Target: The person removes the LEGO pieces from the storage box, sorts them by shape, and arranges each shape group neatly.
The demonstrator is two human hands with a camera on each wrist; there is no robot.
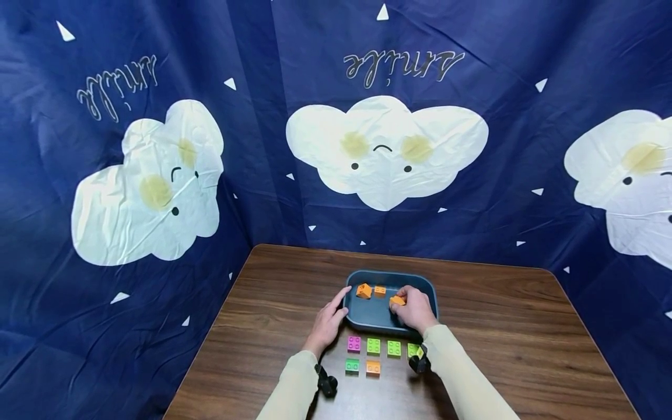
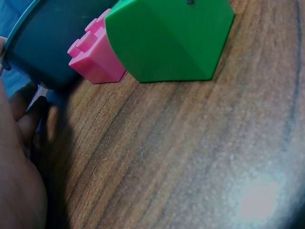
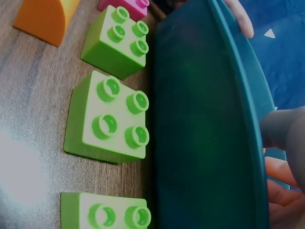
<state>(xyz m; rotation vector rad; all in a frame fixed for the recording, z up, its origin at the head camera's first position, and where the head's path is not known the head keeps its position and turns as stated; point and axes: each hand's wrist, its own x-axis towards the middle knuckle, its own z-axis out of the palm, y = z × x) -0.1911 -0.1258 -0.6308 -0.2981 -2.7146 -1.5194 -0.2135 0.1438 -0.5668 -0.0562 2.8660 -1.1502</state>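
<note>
"Head view?"
"Right hand (image 1: 416, 309) pinches an orange block (image 1: 397, 300) inside the blue tray (image 1: 367, 316), seemingly picking or placing; two more orange blocks (image 1: 364, 291) lie there. Left hand (image 1: 326, 325) grips the rim. Clearing it calls for a firm pinch."
"Left wrist?"
"Green block (image 2: 171, 43), pink block (image 2: 100, 59), both outside."
"Right?"
"Lime blocks (image 3: 112, 119) beside the tray (pinch mostly hidden)."

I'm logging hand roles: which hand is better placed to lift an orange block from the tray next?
Right, probably: the right hand pinches an orange block inside the tray; the left hand sits at its left side, holding no block.
</note>
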